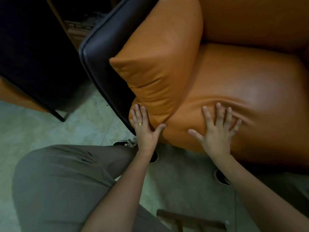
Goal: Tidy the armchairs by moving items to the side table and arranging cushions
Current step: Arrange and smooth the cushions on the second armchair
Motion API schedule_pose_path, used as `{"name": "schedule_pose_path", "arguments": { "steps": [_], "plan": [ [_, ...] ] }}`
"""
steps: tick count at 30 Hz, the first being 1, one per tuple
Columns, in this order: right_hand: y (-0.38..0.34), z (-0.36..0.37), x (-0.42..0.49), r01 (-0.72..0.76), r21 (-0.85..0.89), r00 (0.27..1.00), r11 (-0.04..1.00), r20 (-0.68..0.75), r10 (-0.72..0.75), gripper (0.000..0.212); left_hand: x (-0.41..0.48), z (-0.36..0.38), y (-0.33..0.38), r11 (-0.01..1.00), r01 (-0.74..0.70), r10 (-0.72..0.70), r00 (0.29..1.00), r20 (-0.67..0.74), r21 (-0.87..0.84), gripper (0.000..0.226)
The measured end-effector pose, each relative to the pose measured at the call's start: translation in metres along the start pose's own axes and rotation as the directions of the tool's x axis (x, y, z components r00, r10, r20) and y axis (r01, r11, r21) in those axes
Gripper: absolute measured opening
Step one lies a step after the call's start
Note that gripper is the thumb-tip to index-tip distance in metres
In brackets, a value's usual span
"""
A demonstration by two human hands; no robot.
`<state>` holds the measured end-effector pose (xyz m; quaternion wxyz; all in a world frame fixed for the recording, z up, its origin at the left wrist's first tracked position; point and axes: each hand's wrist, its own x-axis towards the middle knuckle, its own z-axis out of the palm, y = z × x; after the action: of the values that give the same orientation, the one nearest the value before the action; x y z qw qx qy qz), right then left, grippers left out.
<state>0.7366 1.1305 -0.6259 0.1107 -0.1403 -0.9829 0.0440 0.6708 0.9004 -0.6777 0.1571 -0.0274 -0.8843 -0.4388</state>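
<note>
- Armchair (103, 41): is filling the upper right of the head view, a dark outer shell wrapping around orange leather padding; it is standing on a pale green floor (50, 124).
- Seat cushion (250, 84): is lying in the armchair's seat, its leather creasing at the front edge under the right grip.
- Side cushion (163, 52): is leaning upright against the inside of the dark shell, its lower corner touching the seat cushion.
- Second chair (33, 47): is standing at far left, dark, well apart from both grips.
- Trouser leg (66, 173): is occupying the lower left, knee bent, a dark shoe (125, 143) showing just beside the armchair's front corner.
- Right grip (217, 131): is pressing flat on the front of the seat cushion, fingers spread wide, holding nothing.
- Left grip (143, 129): is resting at the side cushion's lower corner, fingers straight and lying together beside the shell, thumb spread against the cushion; holding nothing.
- Ring (140, 123): is sitting on a finger of the left grip.
</note>
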Motion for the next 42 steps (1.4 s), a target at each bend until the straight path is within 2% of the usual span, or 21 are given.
{"name": "schedule_pose_path", "arguments": {
  "steps": [3,6,8,9,11,12,13,15,16,20,22,25,28,30,32,35,38,39,42],
  "plan": [
    [0.001,-0.009,-0.003,-0.017,0.01,0.999,1.0,0.036,0.016,0.094,-0.001,-0.008,0.009,1.0,0.007,-0.009,0.997,0.07,0.03,0.107],
    [-0.001,-0.021,-0.001,-0.001,0.057,0.995,0.998,0.104,-0.005,0.092,-0.003,-0.03,0.033,0.992,0.087,-0.095,0.992,0.081,0.094,0.107],
    [0.005,-0.03,-0.005,0.03,0.07,0.987,0.997,0.154,-0.041,0.087,-0.016,-0.03,0.051,0.966,0.235,-0.243,0.968,0.064,0.108,0.1],
    [0.013,-0.032,-0.008,0.048,0.077,0.985,0.996,0.159,-0.06,0.083,-0.029,-0.026,0.064,0.931,0.357,-0.361,0.931,0.051,0.071,0.094],
    [0.034,-0.038,-0.013,0.035,0.091,0.986,0.995,0.159,-0.049,0.076,-0.06,-0.016,0.094,0.839,0.544,-0.541,0.836,0.095,-0.008,0.071],
    [0.049,-0.041,-0.017,0.006,0.096,0.989,0.995,0.147,-0.02,0.073,-0.072,-0.009,0.108,0.836,0.549,-0.544,0.83,0.122,-0.011,0.054],
    [0.065,-0.042,-0.022,-0.024,0.093,0.991,0.995,0.133,0.012,0.072,-0.081,-0.003,0.122,0.871,0.491,-0.487,0.862,0.142,0.013,0.04],
    [0.099,-0.044,-0.034,-0.071,0.07,0.991,0.995,0.114,0.063,0.071,-0.089,0.006,0.144,0.961,0.276,-0.278,0.946,0.164,0.034,0.03],
    [0.115,-0.046,-0.038,-0.089,0.065,0.99,0.994,0.114,0.082,0.072,-0.088,0.01,0.152,0.973,0.227,-0.23,0.959,0.163,0.039,0.03],
    [0.154,-0.053,-0.046,-0.171,0.09,0.982,0.981,0.102,0.161,0.074,-0.091,0.018,0.166,0.978,0.207,-0.209,0.967,0.145,0.028,0.03],
    [0.161,-0.051,-0.048,-0.178,0.101,0.982,0.979,0.087,0.17,0.073,-0.1,0.024,0.178,0.998,0.061,-0.06,0.982,0.181,0.0,0.033],
    [0.166,-0.045,-0.048,-0.164,0.09,0.986,0.982,0.057,0.159,0.073,-0.096,0.047,0.19,0.963,-0.253,0.206,0.916,0.343,0.096,0.049],
    [0.166,-0.042,-0.048,-0.161,0.103,0.987,0.982,0.028,0.158,0.073,-0.074,0.069,0.189,0.879,-0.401,0.236,0.836,0.495,0.259,0.066],
    [0.167,-0.039,-0.049,-0.198,0.145,0.979,0.969,-0.025,0.204,0.074,-0.062,0.077,0.187,0.818,-0.473,0.257,0.81,0.527,0.328,0.069],
    [0.168,-0.035,-0.047,-0.256,0.211,0.955,0.943,-0.099,0.281,0.078,-0.054,0.082,0.179,0.716,-0.599,0.355,0.755,0.551,0.359,0.07],
    [0.16,-0.023,-0.041,-0.297,0.232,0.91,0.926,-0.225,0.349,0.077,-0.049,0.09,0.165,0.619,-0.697,0.474,0.699,0.535,0.361,0.069],
    [0.15,-0.006,-0.023,-0.359,0.243,0.826,0.901,-0.366,0.428,0.068,-0.047,0.109,0.162,0.619,-0.676,0.537,0.736,0.413,0.399,0.065],
    [0.15,0.002,-0.017,-0.365,0.243,0.793,0.899,-0.425,0.437,0.065,-0.045,0.117,0.159,0.612,-0.677,0.569,0.736,0.367,0.41,0.064],
    [0.149,0.02,-0.006,-0.355,0.195,0.716,0.914,-0.572,0.4,0.062,-0.041,0.131,0.147,0.548,-0.724,0.672,0.679,0.295,0.419,0.063]
  ]
}}
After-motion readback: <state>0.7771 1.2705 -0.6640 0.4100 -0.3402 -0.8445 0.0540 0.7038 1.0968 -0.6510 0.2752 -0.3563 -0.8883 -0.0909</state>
